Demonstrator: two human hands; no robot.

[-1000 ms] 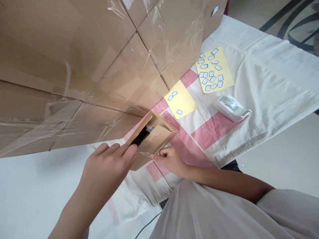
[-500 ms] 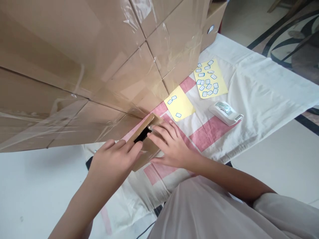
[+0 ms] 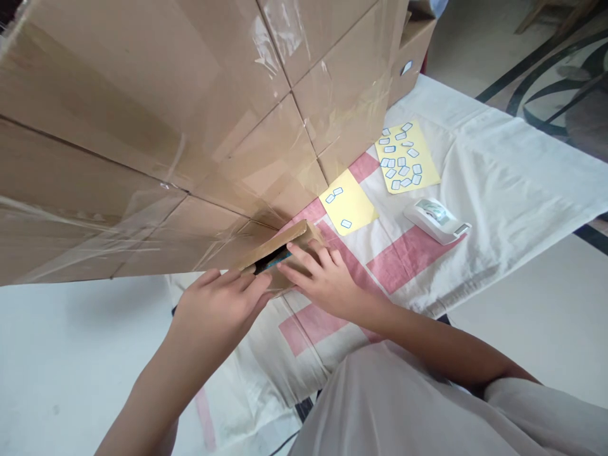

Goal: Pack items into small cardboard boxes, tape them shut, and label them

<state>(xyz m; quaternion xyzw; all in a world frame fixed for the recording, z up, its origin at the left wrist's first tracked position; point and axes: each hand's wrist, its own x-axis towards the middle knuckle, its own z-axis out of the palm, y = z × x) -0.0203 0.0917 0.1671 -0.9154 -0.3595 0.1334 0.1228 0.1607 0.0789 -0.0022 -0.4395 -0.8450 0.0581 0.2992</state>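
Observation:
A small brown cardboard box (image 3: 308, 235) lies with a narrow gap open along its top, dark inside. Something blue (image 3: 278, 258) shows in that gap, too little of it to name. My left hand (image 3: 218, 301) is closed over the left end of the box, its fingers bent at the edge of the opening. My right hand (image 3: 327, 278) grips the near right side, two fingertips at the gap and the thumb mostly hidden. Beyond the box lies a yellow sheet (image 3: 358, 206) with a few small blue-edged labels (image 3: 346, 224) on it.
Taped cardboard boxes (image 3: 190, 126) form a tall wall at the left and behind the small box. A second yellow sheet (image 3: 427, 164) carries several labels. A white tape dispenser (image 3: 439, 221) sits on the white and pink cloth (image 3: 494, 190), right of the sheets.
The near flap has tilted up and the box's gap looks narrower, with blue now visible inside. My right fingers have shifted slightly along the opening; my left hand stays at its end.

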